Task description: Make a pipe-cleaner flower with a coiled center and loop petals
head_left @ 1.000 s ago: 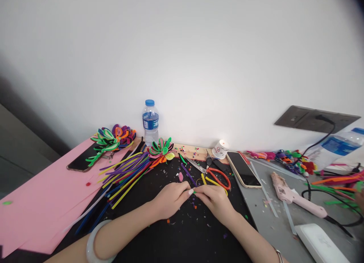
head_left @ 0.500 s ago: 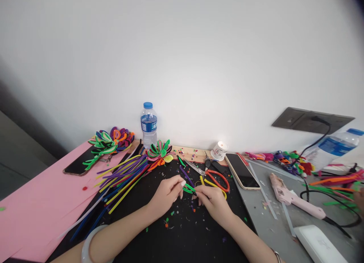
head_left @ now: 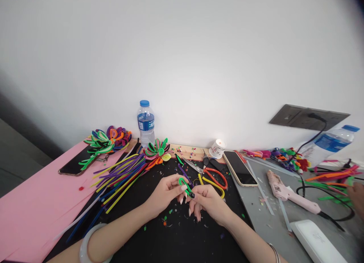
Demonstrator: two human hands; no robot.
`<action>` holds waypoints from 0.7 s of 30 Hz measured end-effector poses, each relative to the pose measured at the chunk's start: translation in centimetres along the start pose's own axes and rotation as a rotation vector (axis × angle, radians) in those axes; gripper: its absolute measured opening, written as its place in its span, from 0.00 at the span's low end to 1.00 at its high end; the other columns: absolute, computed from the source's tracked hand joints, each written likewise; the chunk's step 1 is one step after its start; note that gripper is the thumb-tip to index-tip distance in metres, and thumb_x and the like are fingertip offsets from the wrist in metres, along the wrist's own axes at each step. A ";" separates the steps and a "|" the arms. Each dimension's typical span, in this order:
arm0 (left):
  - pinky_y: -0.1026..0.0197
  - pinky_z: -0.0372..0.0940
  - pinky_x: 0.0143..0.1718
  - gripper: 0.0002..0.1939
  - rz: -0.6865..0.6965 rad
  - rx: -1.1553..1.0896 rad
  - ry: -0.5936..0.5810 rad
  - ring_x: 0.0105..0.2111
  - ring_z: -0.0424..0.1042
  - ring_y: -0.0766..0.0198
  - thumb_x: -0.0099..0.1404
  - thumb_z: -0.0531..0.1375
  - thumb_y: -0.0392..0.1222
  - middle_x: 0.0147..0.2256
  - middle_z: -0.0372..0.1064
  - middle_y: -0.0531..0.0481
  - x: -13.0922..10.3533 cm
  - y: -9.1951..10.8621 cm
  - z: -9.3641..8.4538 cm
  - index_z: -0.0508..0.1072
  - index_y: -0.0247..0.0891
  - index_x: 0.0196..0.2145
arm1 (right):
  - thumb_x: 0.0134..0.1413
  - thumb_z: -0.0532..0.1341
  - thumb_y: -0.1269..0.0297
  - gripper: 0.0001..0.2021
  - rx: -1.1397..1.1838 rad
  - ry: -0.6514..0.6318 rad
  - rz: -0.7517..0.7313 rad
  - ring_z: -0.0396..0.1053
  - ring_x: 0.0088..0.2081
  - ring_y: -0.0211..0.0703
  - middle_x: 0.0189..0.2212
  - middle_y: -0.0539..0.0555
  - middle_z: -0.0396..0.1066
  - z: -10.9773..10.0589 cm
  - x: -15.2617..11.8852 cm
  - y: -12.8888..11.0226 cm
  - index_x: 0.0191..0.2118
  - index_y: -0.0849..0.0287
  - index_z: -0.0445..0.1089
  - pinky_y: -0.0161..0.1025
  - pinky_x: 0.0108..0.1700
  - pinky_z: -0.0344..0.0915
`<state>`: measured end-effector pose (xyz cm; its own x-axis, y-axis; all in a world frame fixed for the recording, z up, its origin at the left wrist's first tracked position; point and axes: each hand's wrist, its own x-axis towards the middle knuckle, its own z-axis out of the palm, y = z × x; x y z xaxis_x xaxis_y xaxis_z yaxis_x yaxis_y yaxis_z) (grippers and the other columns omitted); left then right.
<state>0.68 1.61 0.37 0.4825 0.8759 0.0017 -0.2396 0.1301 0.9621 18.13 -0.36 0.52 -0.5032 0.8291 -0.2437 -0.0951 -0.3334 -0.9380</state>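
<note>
A green pipe cleaner (head_left: 182,182), bent into a narrow loop, is held between both hands above the black mat. My left hand (head_left: 167,191) pinches the loop's left side with thumb and fingers. At the loop's lower right end, by a small black part, my right hand (head_left: 209,202) grips it between thumb and forefinger, its other fingers curled below. Just behind the hands lie a purple pipe cleaner (head_left: 185,174), red-handled scissors (head_left: 217,178) and a yellow-handled tool (head_left: 216,187). A pipe-cleaner flower (head_left: 159,151) with green petals rests farther back on the left.
Loose pipe cleaners (head_left: 119,183) fan out left on the mat. A water bottle (head_left: 146,124), a paper cup (head_left: 217,148) and a phone (head_left: 241,169) stand or lie near the wall. On the right are a pink glue gun (head_left: 292,196) with its cord and another person's hand (head_left: 356,196).
The green loop has been tipped up and now shows its open shape. My right hand has turned, and its lower fingers have come into sight. The whole view has shifted slightly.
</note>
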 end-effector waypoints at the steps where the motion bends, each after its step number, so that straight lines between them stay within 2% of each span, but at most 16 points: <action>1: 0.69 0.56 0.22 0.08 -0.008 -0.012 0.006 0.18 0.60 0.73 0.59 0.59 0.42 0.21 0.65 0.56 0.0 0.0 0.1 0.69 0.34 0.31 | 0.50 0.60 0.55 0.15 0.001 -0.012 0.005 0.66 0.13 0.32 0.18 0.53 0.72 0.0 0.0 0.0 0.28 0.66 0.68 0.26 0.15 0.59; 6: 0.68 0.55 0.23 0.11 -0.025 -0.040 0.038 0.19 0.60 0.72 0.60 0.58 0.45 0.21 0.65 0.55 0.0 -0.3 0.1 0.68 0.34 0.27 | 0.49 0.60 0.54 0.16 -0.025 -0.064 0.034 0.67 0.14 0.33 0.18 0.53 0.72 -0.1 -0.1 0.1 0.28 0.66 0.68 0.26 0.15 0.59; 9: 0.67 0.55 0.25 0.12 -0.020 0.016 0.041 0.20 0.59 0.71 0.60 0.57 0.46 0.21 0.63 0.55 0.0 -0.3 0.0 0.68 0.34 0.26 | 0.49 0.61 0.54 0.16 -0.038 -0.075 0.030 0.67 0.14 0.34 0.18 0.53 0.72 0.1 -0.1 0.0 0.27 0.66 0.67 0.27 0.15 0.59; 14: 0.64 0.57 0.34 0.15 0.088 0.243 -0.089 0.27 0.61 0.67 0.63 0.53 0.46 0.26 0.63 0.53 -0.3 0.4 0.0 0.70 0.34 0.25 | 0.49 0.60 0.52 0.17 -0.072 -0.115 0.036 0.67 0.14 0.34 0.19 0.53 0.72 0.5 -0.2 0.3 0.27 0.65 0.65 0.28 0.15 0.60; 16: 0.62 0.57 0.38 0.16 0.091 0.256 -0.092 0.30 0.62 0.65 0.63 0.53 0.47 0.28 0.64 0.52 -0.3 0.6 0.1 0.70 0.35 0.24 | 0.50 0.58 0.51 0.17 -0.118 -0.132 0.047 0.66 0.14 0.34 0.19 0.53 0.72 0.4 -0.2 0.4 0.29 0.64 0.64 0.28 0.15 0.59; 19: 0.61 0.59 0.37 0.17 0.039 0.164 0.002 0.31 0.63 0.64 0.64 0.50 0.49 0.28 0.65 0.51 -0.1 0.5 0.1 0.67 0.35 0.25 | 0.56 0.51 0.51 0.17 -0.282 -0.040 -0.001 0.61 0.12 0.33 0.17 0.50 0.69 -0.3 -0.3 0.1 0.32 0.62 0.64 0.29 0.13 0.55; 21: 0.60 0.61 0.35 0.18 0.023 0.073 0.088 0.29 0.64 0.64 0.65 0.49 0.51 0.27 0.64 0.51 0.2 0.2 -0.2 0.65 0.35 0.26 | 0.58 0.48 0.55 0.15 -0.499 0.132 -0.109 0.58 0.12 0.32 0.15 0.47 0.64 -0.9 -0.3 -0.4 0.32 0.60 0.64 0.29 0.15 0.53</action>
<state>0.57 1.94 0.51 0.4011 0.9160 0.0030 -0.1859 0.0782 0.9795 19.13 -0.05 0.73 -0.3977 0.9072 -0.1373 0.2956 -0.0150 -0.9552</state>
